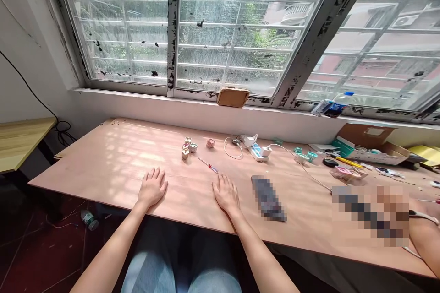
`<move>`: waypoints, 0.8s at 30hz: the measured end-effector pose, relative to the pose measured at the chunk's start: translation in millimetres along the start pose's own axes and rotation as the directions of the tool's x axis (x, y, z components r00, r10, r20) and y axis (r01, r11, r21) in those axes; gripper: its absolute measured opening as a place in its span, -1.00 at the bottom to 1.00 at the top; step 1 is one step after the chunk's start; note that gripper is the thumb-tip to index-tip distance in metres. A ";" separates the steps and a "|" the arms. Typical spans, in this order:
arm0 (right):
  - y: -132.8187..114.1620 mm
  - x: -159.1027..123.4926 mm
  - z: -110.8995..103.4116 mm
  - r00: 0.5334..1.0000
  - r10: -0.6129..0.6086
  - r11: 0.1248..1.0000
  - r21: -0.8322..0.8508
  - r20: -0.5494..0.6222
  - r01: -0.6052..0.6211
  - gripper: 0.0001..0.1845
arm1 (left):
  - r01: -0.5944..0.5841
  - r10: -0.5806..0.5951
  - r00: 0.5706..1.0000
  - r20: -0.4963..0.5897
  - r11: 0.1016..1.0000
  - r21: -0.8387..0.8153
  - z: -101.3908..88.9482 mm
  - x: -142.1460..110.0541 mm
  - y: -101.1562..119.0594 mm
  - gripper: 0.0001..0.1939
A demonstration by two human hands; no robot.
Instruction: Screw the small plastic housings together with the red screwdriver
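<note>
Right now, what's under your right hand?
Your right hand lies flat on the tabletop; the surface beneath the palm is covered. The screwdriver lies ahead of the hand, not under it.

1. Centre: the table [103, 178] is pinkish tan, dappled with pale bands of sunlight.
2. Six o'clock: the screwdriver [208, 165] has a red-and-clear handle.
3. Twelve o'clock: the window frame [173, 23] is white, blotched with black.
4. Four o'clock: the power strip [256, 150] is white with blue.
5. Nine o'clock: the side table [20, 142] is pale yellow.
6. Seven o'clock: the floor [41, 256] is dark red.
</note>
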State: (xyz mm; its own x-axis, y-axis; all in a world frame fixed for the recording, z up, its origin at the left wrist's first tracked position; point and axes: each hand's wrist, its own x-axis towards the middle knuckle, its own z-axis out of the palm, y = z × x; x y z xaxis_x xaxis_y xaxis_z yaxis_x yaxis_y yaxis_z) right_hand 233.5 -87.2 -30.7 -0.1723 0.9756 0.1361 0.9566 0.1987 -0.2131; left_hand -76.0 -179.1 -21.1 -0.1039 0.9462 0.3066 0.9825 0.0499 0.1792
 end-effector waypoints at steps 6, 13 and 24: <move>5.1 3.0 8.1 1.000 0.005 0.999 -0.048 -0.017 -0.006 -0.33 | 0.007 -0.007 1.000 -0.006 1.000 0.011 0.0 -1.1 2.3 -0.51; 6.7 4.6 10.8 1.000 -0.009 0.998 -0.065 -0.026 0.007 -0.34 | 0.027 -0.027 0.999 0.031 1.000 -0.002 -3.2 -0.3 4.2 -0.50; 5.9 7.8 4.7 1.000 -0.013 0.998 -0.060 -0.007 0.013 -0.34 | 0.065 -0.062 0.994 0.093 0.997 -0.030 -12.3 2.5 8.4 -0.50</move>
State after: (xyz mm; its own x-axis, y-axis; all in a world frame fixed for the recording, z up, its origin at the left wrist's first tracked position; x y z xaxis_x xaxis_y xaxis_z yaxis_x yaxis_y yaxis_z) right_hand 236.7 -78.0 -35.5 -0.1832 0.9722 0.1457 0.9667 0.2051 -0.1529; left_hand -69.8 -180.2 -7.3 -0.1499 0.9670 0.2062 0.9685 0.1017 0.2271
